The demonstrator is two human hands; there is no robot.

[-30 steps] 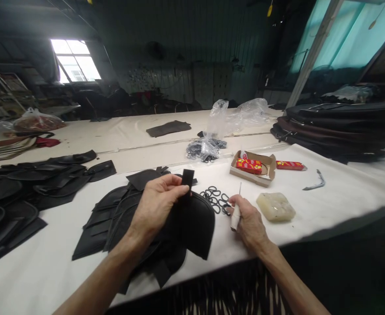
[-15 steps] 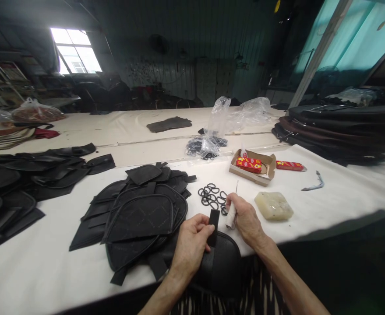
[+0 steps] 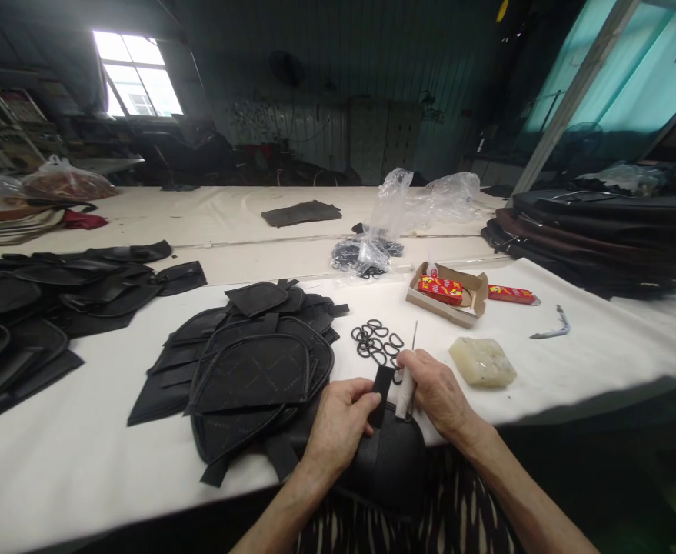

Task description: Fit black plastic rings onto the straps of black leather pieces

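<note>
My left hand (image 3: 343, 422) pinches a short black strap (image 3: 381, 394) that stands up from a black leather piece (image 3: 392, 462) at the table's front edge. Closed around the pale wrapped handle of a thin pointed tool (image 3: 406, 394) is my right hand (image 3: 437, 388), just right of the strap. The tool's metal tip points up and away. Beyond the hands lie several black D-shaped rings (image 3: 375, 338). A yellowish block (image 3: 481, 362) rests to the right of my right hand.
Stacked black pieces (image 3: 251, 369) lie left of my hands, with more (image 3: 38, 300) at the far left. Behind the rings are a plastic bag (image 3: 366, 254) and a cardboard box (image 3: 444, 309) holding a red packet. Dark bags (image 3: 608, 238) are piled at the right.
The tool has come slightly lower and nearer the strap with my right hand, its handle end now over the leather piece. My left hand keeps its pinch on the strap. The view has shifted slightly.
</note>
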